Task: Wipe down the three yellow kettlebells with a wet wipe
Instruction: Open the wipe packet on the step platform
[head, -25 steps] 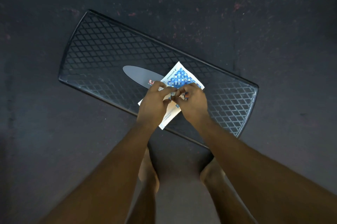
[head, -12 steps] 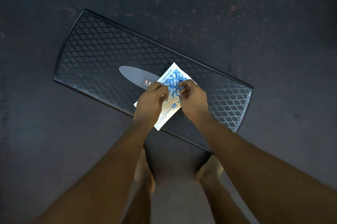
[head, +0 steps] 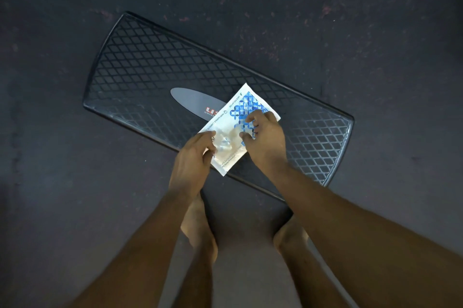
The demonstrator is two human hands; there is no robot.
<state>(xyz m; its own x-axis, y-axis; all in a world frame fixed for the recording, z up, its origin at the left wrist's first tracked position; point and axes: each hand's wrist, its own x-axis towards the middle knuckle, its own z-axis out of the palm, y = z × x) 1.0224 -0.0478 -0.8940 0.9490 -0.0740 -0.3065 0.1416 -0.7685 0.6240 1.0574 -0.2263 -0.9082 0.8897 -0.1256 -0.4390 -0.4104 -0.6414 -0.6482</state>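
None of the three yellow kettlebells is in view, so wiping seems not yet begun. A wipes packet [head: 246, 109] lies on a black step platform [head: 140, 74] on the floor [head: 50, 182], near its middle. The left hand [head: 193, 157] pinches its near-left edge; the right hand [head: 266, 141] grips it with bent fingers. No wipe is out. The platform's grey oval [head: 190, 99] shows a red "U" above "UNIV"; the packet print is unreadable.

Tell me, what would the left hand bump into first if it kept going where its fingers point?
The wipe packet: the left hand pinches its near edge. Past it lies the black step board, probably lower down.
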